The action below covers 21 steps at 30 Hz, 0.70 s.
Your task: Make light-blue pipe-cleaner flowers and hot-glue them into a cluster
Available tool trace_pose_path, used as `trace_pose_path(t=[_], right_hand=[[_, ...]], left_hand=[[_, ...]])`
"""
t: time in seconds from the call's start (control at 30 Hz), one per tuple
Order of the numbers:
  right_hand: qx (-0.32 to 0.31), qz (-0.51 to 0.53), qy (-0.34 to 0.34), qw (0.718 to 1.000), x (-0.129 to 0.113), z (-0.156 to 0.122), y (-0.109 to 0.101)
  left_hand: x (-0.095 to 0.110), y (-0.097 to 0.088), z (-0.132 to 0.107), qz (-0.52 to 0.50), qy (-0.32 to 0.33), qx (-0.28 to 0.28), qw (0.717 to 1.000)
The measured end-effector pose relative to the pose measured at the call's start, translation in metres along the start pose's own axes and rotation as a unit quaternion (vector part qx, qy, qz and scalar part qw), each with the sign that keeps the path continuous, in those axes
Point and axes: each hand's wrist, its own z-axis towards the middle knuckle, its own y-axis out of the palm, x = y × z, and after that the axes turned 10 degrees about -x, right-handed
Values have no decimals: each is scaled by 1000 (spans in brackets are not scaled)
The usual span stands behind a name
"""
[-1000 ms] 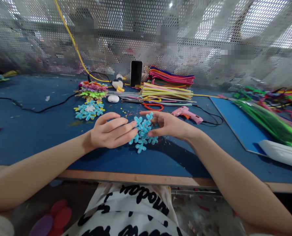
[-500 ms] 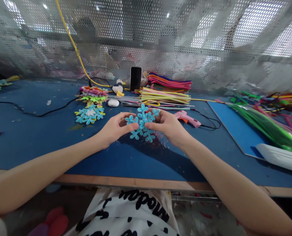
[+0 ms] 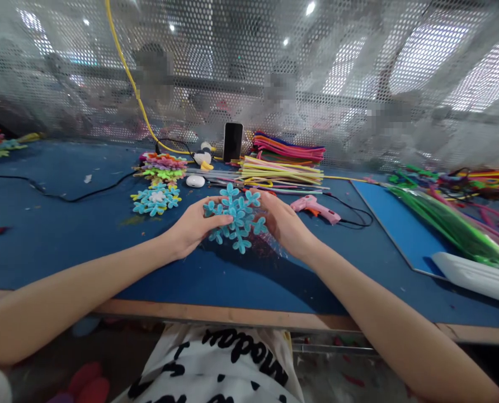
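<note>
A light-blue pipe-cleaner snowflake (image 3: 238, 217) with looped petal tips is held up over the table, its flat side towards me. My left hand (image 3: 194, 226) pinches its left side, thumb across the front near the centre and fingers behind. My right hand (image 3: 283, 223) is curled at its right edge, fingers behind the upper right branch; the snowflake partly hides these fingertips and the thumb. To the left lies another blue snowflake (image 3: 156, 199) with a white centre and some yellow tips. A pink hot glue gun (image 3: 315, 209) rests right of my right hand.
Behind the hands lie yellow pipe cleaners (image 3: 283, 170), pink ones (image 3: 289, 146), a standing phone (image 3: 233, 142) and a white case (image 3: 195, 181). A stack of colourful snowflakes (image 3: 163, 167) is at left. Green pipe cleaners in plastic (image 3: 463, 224) lie right. Perforated metal (image 3: 249, 73) stands behind.
The snowflake has turned in my hands and shifted slightly left. My right thumb has left its front and moved behind it. The view has tilted slightly.
</note>
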Motion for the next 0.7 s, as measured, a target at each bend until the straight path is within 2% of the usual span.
trace_pose_path(t=[0.07, 0.2, 0.3, 0.37, 0.43, 0.57, 0.63, 0.7], right_hand=[[-17, -2, 20, 1000, -2, 0, -4], [-28, -84, 41, 995, -8, -2, -9], [7, -119, 26, 993, -10, -2, -13], [54, -90, 7, 994, -11, 0, -17], [102, -10, -28, 994, -15, 3, -20], [101, 136, -72, 983, -25, 5, -25], [93, 121, -49, 987, -27, 4, -26], [102, 27, -11, 994, -24, 2, -27]], left_hand=[[1, -3, 1, -35, -6, -17, 999], [4, -7, 2, -64, -3, -38, 997], [7, -8, 1, -69, -26, -6, 997], [8, -8, 1, -71, -42, 17, 996], [7, -8, 2, -74, -44, 23, 996], [4, -10, 4, -65, -23, 14, 997], [4, -12, 6, -45, -4, 13, 999], [5, -14, 6, -23, 17, 7, 1000]])
